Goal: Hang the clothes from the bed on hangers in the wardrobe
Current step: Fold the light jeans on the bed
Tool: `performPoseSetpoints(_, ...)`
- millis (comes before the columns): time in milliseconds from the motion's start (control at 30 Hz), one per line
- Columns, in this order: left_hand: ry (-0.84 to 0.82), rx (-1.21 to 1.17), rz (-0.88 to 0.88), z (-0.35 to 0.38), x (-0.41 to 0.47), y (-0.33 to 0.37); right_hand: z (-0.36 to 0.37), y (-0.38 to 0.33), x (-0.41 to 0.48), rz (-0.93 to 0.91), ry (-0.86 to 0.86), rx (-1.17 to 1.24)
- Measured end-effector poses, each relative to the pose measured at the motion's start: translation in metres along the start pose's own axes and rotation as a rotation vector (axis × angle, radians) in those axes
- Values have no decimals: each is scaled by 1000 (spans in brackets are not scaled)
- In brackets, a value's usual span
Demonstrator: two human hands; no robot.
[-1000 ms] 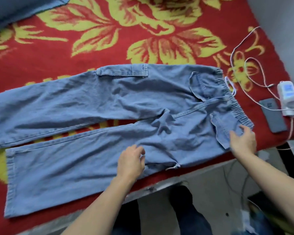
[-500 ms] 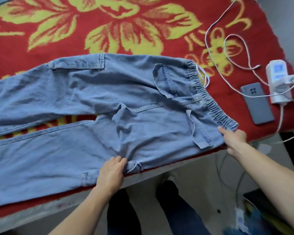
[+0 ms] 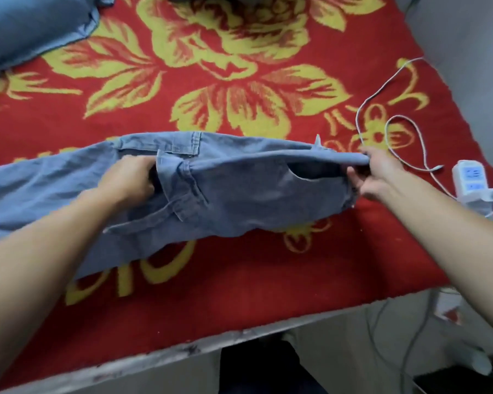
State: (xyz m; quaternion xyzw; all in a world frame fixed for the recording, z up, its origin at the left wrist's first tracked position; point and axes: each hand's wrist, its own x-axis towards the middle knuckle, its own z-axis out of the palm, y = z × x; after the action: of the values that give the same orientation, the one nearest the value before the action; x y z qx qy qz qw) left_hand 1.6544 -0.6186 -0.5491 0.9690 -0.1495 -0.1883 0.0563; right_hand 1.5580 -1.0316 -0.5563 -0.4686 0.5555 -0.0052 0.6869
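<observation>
Both hands, left and right, gripping jeans over red floral bed; white cable, power strip right, blue cloth far-left.

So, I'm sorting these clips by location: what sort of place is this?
Most likely a bedroom at home: a bed covered by a red flowered blanket, blue trousers being folded on it, and a power strip lying beside them.
</observation>
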Motion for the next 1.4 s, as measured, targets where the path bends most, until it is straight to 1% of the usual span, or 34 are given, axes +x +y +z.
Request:
performPoseSetpoints(67, 63, 46, -32, -1, 44, -4, 24, -3, 19, -24, -34, 5)
performPoseSetpoints(100, 108, 74, -61, 2, 61, -3, 34, -1, 28, -36, -51, -48)
performPoseSetpoints(133, 166, 97, -79, 8, 73, -1, 43, 4, 37, -86, -31, -190)
performPoseSetpoints(167, 225, 110, -74, 17, 79, 2, 50, 11, 44, -192, 22, -423)
performPoseSetpoints(200, 261, 109, -43, 32, 80, 4, 55, 21, 49, -364, 85, -706)
performPoseSetpoints(233, 273, 104, 0, 49, 76, 5, 59, 33, 51, -528, 93, -976)
performPoseSetpoints(267, 256, 99, 29, 67, 69, 5, 62, 49, 53, -651, 60, -1204)
performPoseSetpoints(300, 197, 101, 25, 84, 62, 3, 64, 64, 53, -718, 20, -1383)
performPoseSetpoints(367, 35, 111, -31, 113, 52, -6, 64, 93, 56, -721, -35, -1650)
performPoseSetpoints(433, -32, 99, -43, 130, 50, -16, 62, 113, 66, -675, -39, -1809)
performPoseSetpoints(533, -33, 108, 31, 122, 54, -27, 71, 109, 67, -627, -16, -1874)
performPoseSetpoints(600, -36, 80, 59, 106, 49, -36, 82, 101, 53, -620, 7, -1842)
performPoseSetpoints(633, -18, 50, 46, 97, 45, -45, 90, 98, 44, -680, 30, -1780)
performPoseSetpoints(700, 31, 3, -24, 80, 27, -72, 115, 96, 22, -908, 30, -1671)
performPoseSetpoints(767, 44, 22, -124, 68, 0, -115, 152, 106, -4, -1122, -69, -1592)
performPoseSetpoints(867, 43, 39, -321, 59, -44, -197, 216, 129, -48, -1278, -319, -1475)
performPoseSetpoints(933, 37, 55, -447, 57, -72, -253, 257, 149, -76, -1316, -470, -1452)
performPoseSetpoints(967, 16, 57, -504, 59, -84, -279, 277, 161, -88, -1316, -519, -1470)
performPoseSetpoints(1033, -59, 29, -595, 64, -103, -319, 314, 186, -107, -1290, -568, -1515)
performPoseSetpoints(1067, -82, 4, -603, 68, -109, -332, 332, 198, -114, -1276, -572, -1528)
performPoseSetpoints(1100, -59, -17, -565, 73, -115, -342, 350, 211, -119, -1263, -569, -1522)
performPoseSetpoints(1133, 0, -20, -478, 81, -122, -347, 367, 223, -123, -1250, -561, -1507)
performPoseSetpoints(1200, 124, -1, -226, 101, -143, -342, 397, 248, -124, -1217, -537, -1527)
performPoseSetpoints(1233, 130, 8, -89, 113, -157, -336, 409, 259, -122, -1198, -516, -1581)
performPoseSetpoints(1267, 91, 37, 41, 125, -171, -329, 418, 268, -120, -1181, -479, -1659)
performPoseSetpoints(1300, 8, 75, 131, 137, -183, -326, 424, 276, -116, -1172, -430, -1743)
performPoseSetpoints(1333, -97, 103, 176, 147, -193, -328, 428, 282, -114, -1162, -383, -1809)
performPoseSetpoints(1367, -174, 112, 180, 156, -200, -332, 429, 284, -113, -1149, -346, -1847)
performPoseSetpoints(1400, -198, 114, 166, 162, -204, -335, 429, 285, -112, -1139, -323, -1862)
